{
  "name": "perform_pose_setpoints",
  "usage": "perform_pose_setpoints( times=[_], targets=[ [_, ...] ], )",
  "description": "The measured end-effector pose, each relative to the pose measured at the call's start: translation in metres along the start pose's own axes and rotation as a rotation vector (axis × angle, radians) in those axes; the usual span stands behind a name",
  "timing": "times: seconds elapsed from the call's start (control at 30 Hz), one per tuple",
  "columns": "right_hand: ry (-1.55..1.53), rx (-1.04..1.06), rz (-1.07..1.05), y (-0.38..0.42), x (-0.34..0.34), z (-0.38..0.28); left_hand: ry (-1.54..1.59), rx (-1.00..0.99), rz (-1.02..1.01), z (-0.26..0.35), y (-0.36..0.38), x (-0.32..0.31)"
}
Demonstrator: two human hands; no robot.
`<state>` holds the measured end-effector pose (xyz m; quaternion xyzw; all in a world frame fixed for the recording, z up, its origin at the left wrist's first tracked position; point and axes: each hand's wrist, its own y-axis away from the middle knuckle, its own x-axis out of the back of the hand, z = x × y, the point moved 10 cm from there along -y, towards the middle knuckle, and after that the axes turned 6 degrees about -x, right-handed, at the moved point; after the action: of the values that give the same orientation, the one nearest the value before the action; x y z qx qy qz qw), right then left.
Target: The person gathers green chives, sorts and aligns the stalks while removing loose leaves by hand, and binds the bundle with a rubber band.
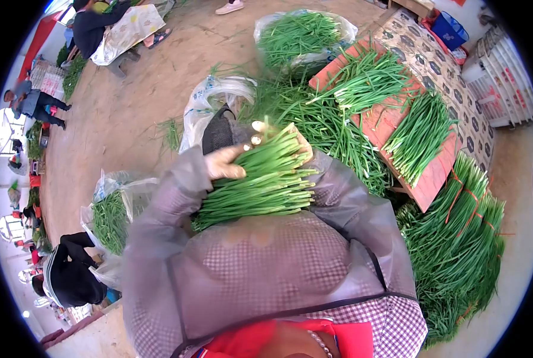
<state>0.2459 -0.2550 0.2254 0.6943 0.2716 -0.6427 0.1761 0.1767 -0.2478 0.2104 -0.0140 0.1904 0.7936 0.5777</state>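
Observation:
A thick bunch of garlic chives [257, 185] lies across in front of my chest, its pale cut ends toward the right. My left hand [223, 164], in a light glove, curls over the bunch's upper left side, thumb on the green stems. At the cut ends, my right hand [304, 145] is pressed around the far side of the bunch, most of its fingers hidden behind the stems. Just beyond, more loose chives [332, 134] are heaped. On the reddish board [374, 122] to the right lie two sorted piles, one chive pile [371, 80] farther off and another chive pile [420, 137] nearer.
A large stack of chives [457, 256] tied with red string stands at my right. Plastic bags hold greens, one bag [302, 36] ahead and another bag [114, 215] at left. White crates [499, 77] and a blue basket [449, 30] stand far right. Other people are at left.

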Motion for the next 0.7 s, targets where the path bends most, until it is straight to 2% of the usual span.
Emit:
perform_pose_setpoints(
  times=[0.07, 0.1, 0.13, 0.2, 0.23, 0.27, 0.33, 0.37, 0.4, 0.47, 0.63, 0.7],
  targets=[
    [0.030, -0.016, -0.065, 0.003, -0.009, -0.004, 0.045, 0.138, -0.124, -0.018, -0.003, -0.023],
    [0.079, -0.018, -0.161, 0.004, -0.018, -0.007, 0.218, 0.184, -0.158, -0.021, 0.001, -0.034],
    [0.078, -0.020, -0.160, 0.003, -0.016, -0.013, 0.220, 0.184, -0.158, -0.023, 0.003, -0.034],
    [0.291, -0.060, -0.177, 0.004, -0.016, -0.017, 0.293, 0.224, -0.153, -0.031, 0.009, -0.035],
    [0.389, -0.059, -0.046, 0.009, -0.017, -0.024, 0.329, 0.230, -0.119, -0.033, 0.011, -0.035],
    [0.386, -0.068, -0.048, 0.012, -0.024, -0.029, 0.334, 0.227, -0.112, -0.035, 0.013, -0.036],
    [0.670, -0.211, 0.023, 0.011, -0.021, -0.030, 0.314, 0.231, -0.063, -0.040, 0.015, -0.031],
    [0.728, -0.275, -0.061, 0.009, -0.022, -0.029, 0.319, 0.230, -0.061, -0.041, 0.016, -0.032],
    [0.726, -0.278, -0.059, 0.004, -0.020, -0.033, 0.351, 0.219, -0.045, -0.042, 0.016, -0.033],
    [1.082, -0.234, -0.203, 0.000, -0.029, -0.033, 0.382, 0.206, -0.029, -0.043, 0.016, -0.032],
    [0.918, -0.184, -0.254, -0.002, -0.031, -0.030, 0.448, 0.165, -0.036, -0.036, 0.017, -0.033],
    [0.855, -0.173, -0.041, -0.006, -0.018, -0.035, 0.461, 0.150, -0.024, -0.033, 0.018, -0.036]
  ],
)
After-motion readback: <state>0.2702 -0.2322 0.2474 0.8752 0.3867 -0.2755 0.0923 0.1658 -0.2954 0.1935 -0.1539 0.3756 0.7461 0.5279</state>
